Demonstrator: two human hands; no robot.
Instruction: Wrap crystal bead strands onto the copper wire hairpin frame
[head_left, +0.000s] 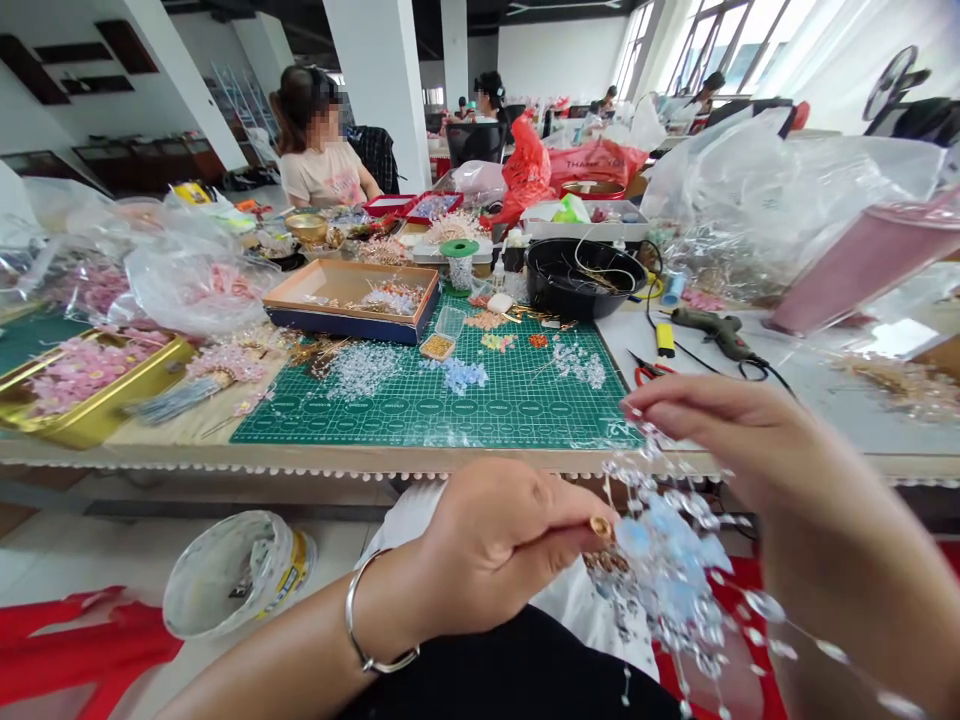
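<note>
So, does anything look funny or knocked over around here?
Yes: the white plastic tub on the floor sits tilted over instead of standing upright, so it looks like it got knocked.

Our left hand (pixel 499 545): low at centre, back uppermost, fingers curled in, closed into a pinch at the fingertips. Our left forearm (pixel 277 650): entering from the lower left, rising toward the centre, wrist slightly bent. Our right hand (pixel 724 445): higher and further out, back uppermost, fingers together and reaching left, thumb hidden. Our right forearm (pixel 847 590): entering from the lower right edge.
</note>
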